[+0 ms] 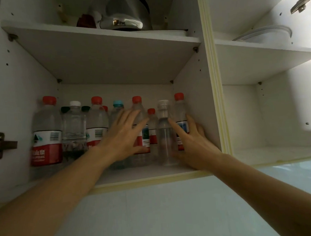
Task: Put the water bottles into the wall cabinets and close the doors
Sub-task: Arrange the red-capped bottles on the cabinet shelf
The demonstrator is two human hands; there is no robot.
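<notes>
Two open cabinets point(209, 64) are showing; the water bottles point(45, 134) are standing on the lower shelf point(147, 174). The left hand point(122, 135) and right hand point(194, 143) are reaching in, straight fingers point(176, 128) spread against bottles, gripping nothing.

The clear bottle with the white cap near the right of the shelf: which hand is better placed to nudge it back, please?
Probably the right hand. Its fingers lie right beside the clear bottle, apparently touching it, while the left hand is spread over the red-capped bottle further left.
</notes>
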